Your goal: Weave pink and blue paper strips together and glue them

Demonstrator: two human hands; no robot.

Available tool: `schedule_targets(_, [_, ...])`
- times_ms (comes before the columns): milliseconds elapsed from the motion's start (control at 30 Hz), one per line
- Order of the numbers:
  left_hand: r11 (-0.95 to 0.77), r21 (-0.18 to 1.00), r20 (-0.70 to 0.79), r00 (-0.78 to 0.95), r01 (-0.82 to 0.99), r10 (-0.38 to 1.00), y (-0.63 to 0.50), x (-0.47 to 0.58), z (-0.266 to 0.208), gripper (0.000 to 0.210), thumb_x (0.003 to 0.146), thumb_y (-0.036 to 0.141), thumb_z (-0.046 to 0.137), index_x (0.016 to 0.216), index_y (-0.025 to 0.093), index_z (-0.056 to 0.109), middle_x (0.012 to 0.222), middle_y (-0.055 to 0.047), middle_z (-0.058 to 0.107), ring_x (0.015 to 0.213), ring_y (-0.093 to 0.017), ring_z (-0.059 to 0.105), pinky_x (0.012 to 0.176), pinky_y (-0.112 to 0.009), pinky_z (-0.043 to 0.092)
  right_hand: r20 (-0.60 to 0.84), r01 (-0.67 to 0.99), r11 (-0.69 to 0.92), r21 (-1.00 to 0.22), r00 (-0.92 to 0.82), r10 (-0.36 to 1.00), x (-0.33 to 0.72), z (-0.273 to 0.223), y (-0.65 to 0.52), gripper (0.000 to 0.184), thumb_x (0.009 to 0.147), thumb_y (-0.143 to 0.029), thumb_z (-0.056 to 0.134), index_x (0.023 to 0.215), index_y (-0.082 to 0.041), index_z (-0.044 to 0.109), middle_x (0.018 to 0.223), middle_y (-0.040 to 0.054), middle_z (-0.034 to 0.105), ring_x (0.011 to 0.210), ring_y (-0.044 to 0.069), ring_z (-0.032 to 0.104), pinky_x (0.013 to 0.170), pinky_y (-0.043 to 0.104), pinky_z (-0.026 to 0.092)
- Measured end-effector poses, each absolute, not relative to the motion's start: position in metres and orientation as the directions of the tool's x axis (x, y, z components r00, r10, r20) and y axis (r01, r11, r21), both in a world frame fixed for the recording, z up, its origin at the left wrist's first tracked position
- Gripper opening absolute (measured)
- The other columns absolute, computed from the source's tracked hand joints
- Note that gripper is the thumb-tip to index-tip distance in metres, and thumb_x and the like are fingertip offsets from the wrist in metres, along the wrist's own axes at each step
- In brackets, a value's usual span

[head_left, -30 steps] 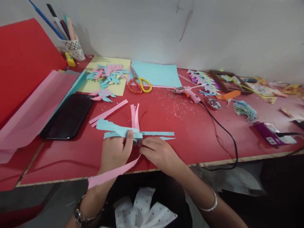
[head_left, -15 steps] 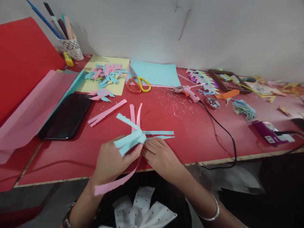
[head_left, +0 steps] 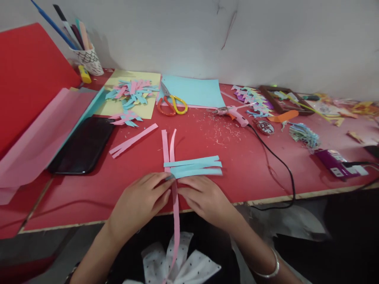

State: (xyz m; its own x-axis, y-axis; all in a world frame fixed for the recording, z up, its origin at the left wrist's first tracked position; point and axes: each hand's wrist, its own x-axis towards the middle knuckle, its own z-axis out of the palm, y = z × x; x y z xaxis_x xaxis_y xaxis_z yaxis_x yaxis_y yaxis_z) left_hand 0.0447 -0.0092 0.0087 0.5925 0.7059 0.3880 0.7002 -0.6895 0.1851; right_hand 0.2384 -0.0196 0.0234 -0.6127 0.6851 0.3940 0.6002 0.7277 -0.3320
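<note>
Light blue paper strips [head_left: 198, 166] lie across pink paper strips [head_left: 165, 146] near the table's front edge, their free ends pointing right. One pink strip [head_left: 177, 221] hangs down over the edge between my hands. My left hand [head_left: 142, 199] is closed, its fingertips pinching the left ends of the blue strips where they cross the pink ones. My right hand [head_left: 204, 199] has its fingers bent together just below the blue strips, close to the hanging pink strip; whether it grips anything is hidden.
Behind lie scissors [head_left: 172, 105], a blue sheet [head_left: 195, 90] and a pile of cut strips [head_left: 133, 91]. A pink glue gun [head_left: 235, 115] with a black cord [head_left: 278, 159] lies right. A black phone [head_left: 84, 148] and loose pink strips [head_left: 133, 141] are left. A purple power adapter [head_left: 331, 163] sits far right.
The blue strips that pointed left over my left hand now lie to the right with the others. The hanging pink strip swung from the left to straight down. Both hands lowered slightly.
</note>
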Motion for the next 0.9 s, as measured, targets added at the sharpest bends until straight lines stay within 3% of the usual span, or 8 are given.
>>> schedule_targets(167, [-0.683, 0.161, 0.39, 0.589, 0.713, 0.707, -0.014, 0.047, 0.009, 0.034, 0.09, 0.023, 0.032, 0.099, 0.016, 0.065, 0.098, -0.008, 0.066, 0.086, -0.019, 0.063, 0.073, -0.033, 0.055, 0.457, 0.655, 0.635, -0.409, -0.455, 0.764, 0.251, 0.041, -0.01, 0.02, 0.085, -0.011, 0.042, 0.087, -0.014, 0.061, 0.085, 0.0062, 0.063, 0.081, 0.014, 0.057, 0.073, 0.025, 0.045])
schedule_targets(367, [-0.665, 0.115, 0.383, 0.585, 0.738, 0.715, -0.01, 0.059, 0.011, 0.034, 0.088, 0.018, 0.033, 0.104, 0.011, 0.062, 0.101, -0.011, 0.064, 0.091, -0.02, 0.061, 0.076, -0.033, 0.054, 0.223, 0.772, 0.555, -0.309, -0.509, 0.832, 0.259, 0.051, 0.023, 0.02, 0.084, -0.016, 0.046, 0.097, -0.015, 0.06, 0.101, 0.0107, 0.058, 0.093, 0.02, 0.054, 0.077, 0.033, 0.043])
schedule_targets(600, [-0.6, 0.081, 0.32, 0.55, 0.796, 0.772, 0.0, 0.072, 0.01, 0.033, 0.083, 0.02, 0.044, 0.111, 0.011, 0.059, 0.107, -0.012, 0.062, 0.095, -0.022, 0.059, 0.077, -0.031, 0.054, -0.013, 0.688, 0.68, -0.254, -0.705, 0.709, 0.255, 0.062, 0.067, 0.018, 0.084, -0.018, 0.047, 0.095, -0.016, 0.062, 0.096, 0.0073, 0.059, 0.083, 0.016, 0.055, 0.071, 0.027, 0.037])
schedule_targets(733, [-0.59, 0.079, 0.272, 0.552, 0.804, 0.788, 0.001, 0.073, 0.012, 0.035, 0.082, 0.02, 0.044, 0.113, 0.013, 0.058, 0.106, -0.011, 0.062, 0.096, -0.02, 0.058, 0.081, -0.029, 0.052, -0.153, 0.754, 0.639, -0.153, -0.657, 0.738, 0.253, 0.068, 0.074, 0.018, 0.082, -0.021, 0.053, 0.096, -0.015, 0.061, 0.095, 0.0076, 0.061, 0.086, 0.018, 0.054, 0.069, 0.028, 0.031])
schedule_targets(900, [-0.592, 0.108, 0.229, 0.559, 0.799, 0.797, 0.003, 0.071, 0.018, 0.034, 0.082, 0.019, 0.042, 0.111, 0.015, 0.059, 0.102, -0.008, 0.065, 0.094, -0.019, 0.06, 0.082, -0.029, 0.051, -0.164, 0.816, 0.557, -0.153, -0.577, 0.8, 0.252, 0.065, 0.074, 0.015, 0.081, -0.017, 0.054, 0.094, -0.017, 0.061, 0.099, 0.0054, 0.061, 0.093, 0.019, 0.052, 0.072, 0.03, 0.024])
